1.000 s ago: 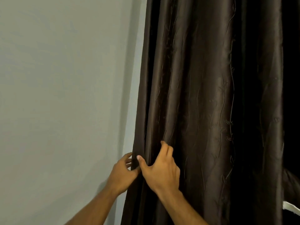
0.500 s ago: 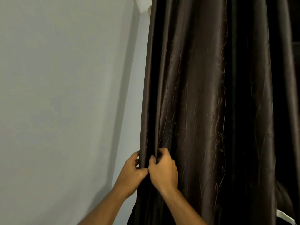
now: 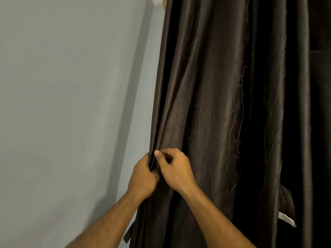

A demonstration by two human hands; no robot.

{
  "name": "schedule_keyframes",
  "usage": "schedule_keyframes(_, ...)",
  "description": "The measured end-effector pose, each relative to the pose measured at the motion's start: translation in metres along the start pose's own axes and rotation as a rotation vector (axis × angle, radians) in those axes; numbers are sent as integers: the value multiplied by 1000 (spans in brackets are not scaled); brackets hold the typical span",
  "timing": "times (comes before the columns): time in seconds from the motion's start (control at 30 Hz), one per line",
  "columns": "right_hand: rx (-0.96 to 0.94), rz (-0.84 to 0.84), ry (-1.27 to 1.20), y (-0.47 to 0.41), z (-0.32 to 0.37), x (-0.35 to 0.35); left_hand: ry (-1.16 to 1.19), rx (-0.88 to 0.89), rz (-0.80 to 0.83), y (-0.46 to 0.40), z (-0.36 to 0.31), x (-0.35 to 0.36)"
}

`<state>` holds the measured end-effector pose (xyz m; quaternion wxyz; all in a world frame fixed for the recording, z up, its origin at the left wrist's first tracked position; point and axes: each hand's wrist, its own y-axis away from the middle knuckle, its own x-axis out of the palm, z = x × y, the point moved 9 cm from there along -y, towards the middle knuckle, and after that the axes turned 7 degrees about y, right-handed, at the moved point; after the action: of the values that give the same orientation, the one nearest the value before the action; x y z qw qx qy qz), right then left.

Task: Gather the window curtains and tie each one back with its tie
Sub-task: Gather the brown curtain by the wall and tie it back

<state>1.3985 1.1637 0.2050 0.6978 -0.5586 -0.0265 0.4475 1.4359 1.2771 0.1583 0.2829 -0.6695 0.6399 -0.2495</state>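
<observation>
In front of you the grey wall (image 3: 62, 104) fills the left, and the dark brown curtain (image 3: 215, 104) hangs in folds just beside it. Your right hand (image 3: 176, 171) pinches a fold at the curtain's left edge, fingers curled; your left hand (image 3: 143, 178) grips that same edge, touching the right. A white tag (image 3: 286, 219) shows low right.

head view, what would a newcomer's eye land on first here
First, the two hands low in the middle: the left hand and right hand pinch folds at the left edge of the dark brown curtain. That curtain fills the right half, patterned with thin vines. A plain grey wall takes the left, and a white tag shows at lower right.
</observation>
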Motion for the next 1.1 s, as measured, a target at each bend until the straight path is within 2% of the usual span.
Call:
schedule_keyframes(0.07,-64,-244,148,6,4,-33,23,1,-29,-2,-6,-4)
schedule_keyframes(0.13,-67,-601,334,23,6,-75,19,-1,-59,-3,-8,-9)
schedule_keyframes(0.17,6,-730,371,31,-1,-92,9,5,-74,-3,-10,-11)
schedule_keyframes(0.2,138,-783,355,36,-15,-105,-2,12,-85,-3,-11,-13)
schedule_keyframes(0.27,436,-704,242,38,-52,-114,-24,18,-92,-2,-11,-15)
schedule_keyframes(0.33,538,-568,214,40,-69,-111,-26,4,-87,-3,-9,-15)
schedule_keyframes(0.57,434,-468,177,38,-71,-116,-12,-3,-58,7,-4,11)
schedule_keyframes(0.63,381,-366,149,27,-68,-107,-2,11,-51,9,-5,17)
schedule_keyframes(0.8,219,8,89,-19,-28,-59,115,15,13,6,-9,29)
schedule_keyframes(0.93,139,211,87,-57,9,-25,213,61,89,-3,-24,38)
schedule_keyframes(1.1,2,411,130,-78,37,-15,167,81,-62,-21,-35,15)
